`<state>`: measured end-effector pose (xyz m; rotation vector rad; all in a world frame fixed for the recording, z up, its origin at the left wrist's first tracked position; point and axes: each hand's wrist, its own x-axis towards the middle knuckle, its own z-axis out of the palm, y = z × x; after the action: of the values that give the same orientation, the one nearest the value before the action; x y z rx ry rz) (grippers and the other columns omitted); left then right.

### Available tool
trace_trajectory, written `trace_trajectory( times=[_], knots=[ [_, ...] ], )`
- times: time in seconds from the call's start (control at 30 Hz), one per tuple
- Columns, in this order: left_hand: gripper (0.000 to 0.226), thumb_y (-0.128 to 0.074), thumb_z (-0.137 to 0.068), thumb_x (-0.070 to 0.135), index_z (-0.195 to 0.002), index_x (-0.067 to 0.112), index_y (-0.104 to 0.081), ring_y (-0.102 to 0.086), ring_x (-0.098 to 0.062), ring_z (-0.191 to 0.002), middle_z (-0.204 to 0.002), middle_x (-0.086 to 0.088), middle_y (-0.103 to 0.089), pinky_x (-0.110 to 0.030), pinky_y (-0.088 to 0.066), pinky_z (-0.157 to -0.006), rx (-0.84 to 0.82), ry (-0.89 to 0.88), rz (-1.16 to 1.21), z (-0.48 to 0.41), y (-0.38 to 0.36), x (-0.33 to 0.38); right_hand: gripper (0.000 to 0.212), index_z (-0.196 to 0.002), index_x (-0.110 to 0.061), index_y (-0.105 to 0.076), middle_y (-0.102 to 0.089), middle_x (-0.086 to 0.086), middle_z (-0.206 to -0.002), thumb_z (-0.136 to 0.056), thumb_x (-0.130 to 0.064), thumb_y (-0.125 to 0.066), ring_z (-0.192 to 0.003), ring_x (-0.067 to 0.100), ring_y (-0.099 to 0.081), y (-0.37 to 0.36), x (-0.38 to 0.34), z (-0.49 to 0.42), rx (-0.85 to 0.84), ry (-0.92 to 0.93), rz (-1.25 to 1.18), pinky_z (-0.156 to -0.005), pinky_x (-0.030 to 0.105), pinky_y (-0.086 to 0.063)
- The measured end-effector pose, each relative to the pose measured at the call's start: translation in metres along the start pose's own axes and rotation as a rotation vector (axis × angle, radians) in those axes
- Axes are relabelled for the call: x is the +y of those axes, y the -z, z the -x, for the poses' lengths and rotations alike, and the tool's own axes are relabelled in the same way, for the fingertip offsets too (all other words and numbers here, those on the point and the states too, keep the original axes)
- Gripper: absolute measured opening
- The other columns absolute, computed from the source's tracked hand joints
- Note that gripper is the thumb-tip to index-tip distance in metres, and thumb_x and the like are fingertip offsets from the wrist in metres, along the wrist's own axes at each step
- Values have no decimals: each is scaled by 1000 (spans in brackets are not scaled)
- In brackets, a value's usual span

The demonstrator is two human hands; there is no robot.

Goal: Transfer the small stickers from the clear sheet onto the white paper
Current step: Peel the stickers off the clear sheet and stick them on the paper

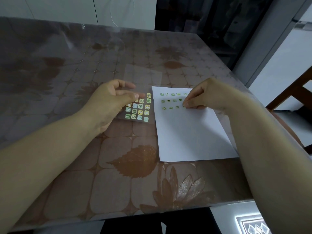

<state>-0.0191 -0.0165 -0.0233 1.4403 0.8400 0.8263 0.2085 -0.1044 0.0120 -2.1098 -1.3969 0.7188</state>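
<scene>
The table [67, 166], spread with a brown leaf-patterned cover, is carrying a clear sticker sheet [143, 75] lying just beside a white paper [190, 135].

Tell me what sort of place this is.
Probably a home dining area or kitchen: a table with a leaf-patterned, clear-covered top, a wooden chair beside it, and white cabinet doors behind.
</scene>
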Motion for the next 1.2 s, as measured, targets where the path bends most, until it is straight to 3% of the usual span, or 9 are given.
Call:
trace_trajectory(
  times=[0.53,0.73,0.83,0.9,1.03,1.13,1.2],
  knots=[
    [18,-64,-81,4,-93,17,-58,-66,-18,-82,-83,-2,-74,-46,-49,-93,8,0,-39,0,2,-1,10,-73,-17,-75,-71,0,-72,-66,-13,-80,-61,6,-62,-5,-4,1,50,-51,-30,-62,12,-50],
    [18,-64,-82,5,-93,18,-58,-65,-22,-89,-87,-4,-74,-53,-45,-97,16,-2,-40,0,1,-1,24,-76,-19,-67,-62,-2,-72,-61,-18,-85,-71,14,-59,-5,3,-8,53,-123,-61,-79,27,-53],
    [19,-62,-83,3,-94,17,-56,-65,-21,-91,-89,-2,-74,-51,-44,-96,3,-4,-30,0,-1,0,24,-74,-21,-64,-61,-1,-74,-62,-20,-84,-71,14,-57,-6,5,-10,42,-124,-46,-78,29,-52],
    [21,-61,-82,-1,-94,15,-56,-67,-16,-84,-88,0,-74,-41,-50,-89,-8,-10,-6,0,-1,-1,20,-75,-22,-64,-57,-3,-71,-65,-21,-82,-69,14,-53,-4,5,-10,46,-105,-21,-71,27,-49],
    [22,-61,-81,-5,-93,13,-58,-68,-6,-76,-81,5,-74,-19,-55,-72,-43,-41,21,1,-1,1,8,-81,-19,-66,-60,-4,-73,-77,-25,-71,-62,7,-50,-5,-2,-6,229,20,-131,-59,14,-42],
    [22,-63,-78,-5,-89,14,-61,-69,-9,-78,-79,3,-74,-23,-55,-77,-55,-36,45,2,-1,2,5,-78,-19,-66,-52,-5,-66,-81,-22,-69,-53,0,-42,-21,-22,1,287,304,-200,-49,7,-35],
    [21,-64,-77,-5,-83,15,-61,-67,-13,-76,-75,2,-72,-29,-53,-81,-47,-20,72,2,-2,3,4,-83,-25,-68,-50,-8,-76,-81,-22,-69,-59,0,-44,-37,-32,2,269,454,-133,-57,7,-38]
  ],
)
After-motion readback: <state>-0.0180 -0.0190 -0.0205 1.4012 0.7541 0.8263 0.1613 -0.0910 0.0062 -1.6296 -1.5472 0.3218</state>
